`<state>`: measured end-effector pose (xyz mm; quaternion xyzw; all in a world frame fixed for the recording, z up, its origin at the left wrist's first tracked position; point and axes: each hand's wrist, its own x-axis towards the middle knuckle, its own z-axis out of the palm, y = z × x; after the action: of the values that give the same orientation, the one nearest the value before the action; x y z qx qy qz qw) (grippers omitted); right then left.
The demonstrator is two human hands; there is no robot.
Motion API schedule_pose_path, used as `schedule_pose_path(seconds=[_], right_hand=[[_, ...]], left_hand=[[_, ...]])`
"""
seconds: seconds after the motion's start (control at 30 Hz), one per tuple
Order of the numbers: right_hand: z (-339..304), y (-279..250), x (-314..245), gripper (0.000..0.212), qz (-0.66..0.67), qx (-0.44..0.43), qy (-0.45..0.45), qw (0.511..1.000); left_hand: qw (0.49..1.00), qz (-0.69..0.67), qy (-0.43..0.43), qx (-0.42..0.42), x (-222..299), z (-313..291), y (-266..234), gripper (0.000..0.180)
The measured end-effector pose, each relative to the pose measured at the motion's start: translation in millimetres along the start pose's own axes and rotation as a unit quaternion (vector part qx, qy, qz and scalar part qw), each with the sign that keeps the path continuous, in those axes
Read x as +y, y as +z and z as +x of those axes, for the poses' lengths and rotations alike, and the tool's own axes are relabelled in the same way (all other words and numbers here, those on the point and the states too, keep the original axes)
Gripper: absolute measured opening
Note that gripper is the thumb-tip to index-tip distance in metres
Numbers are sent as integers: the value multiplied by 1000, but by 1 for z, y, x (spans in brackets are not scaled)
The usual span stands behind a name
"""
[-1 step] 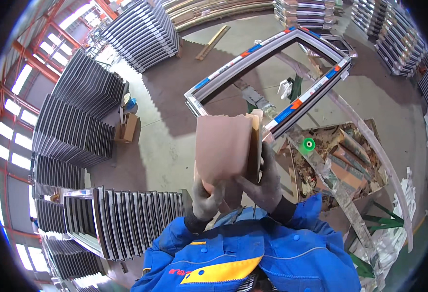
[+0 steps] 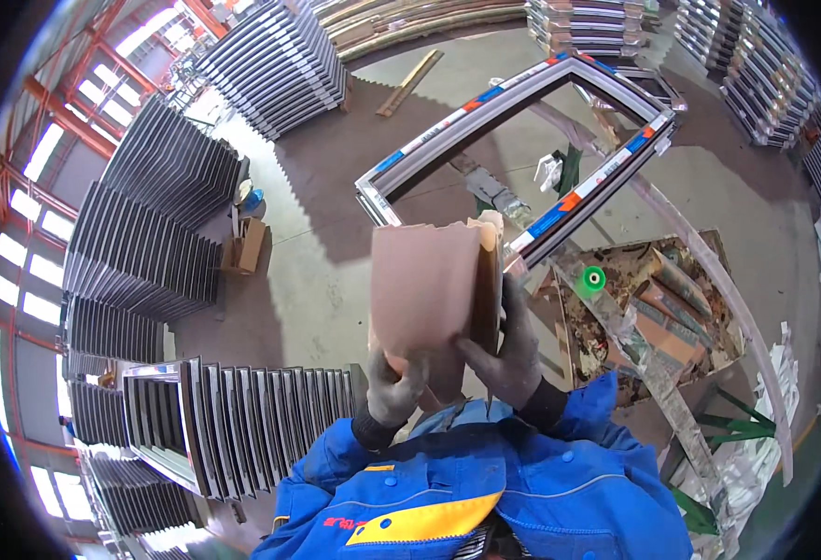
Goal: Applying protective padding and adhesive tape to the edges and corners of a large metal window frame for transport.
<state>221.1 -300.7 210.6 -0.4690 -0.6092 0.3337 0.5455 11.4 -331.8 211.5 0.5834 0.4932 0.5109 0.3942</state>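
Observation:
In front of my chest I hold a folded bundle of brown cardboard sheets [image 2: 424, 289]. Its top edge is ragged and torn, and several layers show along its right side. My left hand [image 2: 397, 387], in a grey glove, grips the lower left corner with the thumb on the front face. Round the right side closes my right hand [image 2: 511, 355], gloved too, its thumb pressed on the front. The fingers behind the bundle are hidden. Just beyond it, a rectangular grey window frame [image 2: 466, 117] with red, blue and white tape lies raised on supports.
To the right stands an open crate [image 2: 728, 355] of scraps and cardboard tubes, with a green tape roll [image 2: 594, 278] beside it on a support bar. Stacked frames [image 2: 270, 420] stand close at left, more behind. Crumpled white plastic [image 2: 760, 467] lies at lower right.
The cardboard bundle has shifted very slightly left in my hands. Both hands keep their grip, and the surroundings look the same.

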Motion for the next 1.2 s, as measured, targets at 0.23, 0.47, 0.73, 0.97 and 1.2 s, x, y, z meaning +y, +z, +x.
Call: schedule_pose_path(seconds=[0.23, 0.47, 0.73, 0.97, 1.2], right_hand=[[-5, -42, 69, 34, 250, -39, 243, 936], [10, -49, 38, 30, 371, -77, 277, 883], [21, 51, 6, 40, 424, -175, 272, 846], [41, 170, -26, 47, 387, -373, 300, 788], [52, 233, -31, 56, 366, -421, 316, 767]], left_hand=[[979, -123, -103, 128, 36, 7, -59, 40], [963, -147, -175, 146, -72, 5, -162, 26], [969, 167, -42, 176, -74, 7, -205, 74], [970, 197, 141, -31, -13, 34, -272, 94], [974, -96, -161, -126, -29, 17, -345, 58]])
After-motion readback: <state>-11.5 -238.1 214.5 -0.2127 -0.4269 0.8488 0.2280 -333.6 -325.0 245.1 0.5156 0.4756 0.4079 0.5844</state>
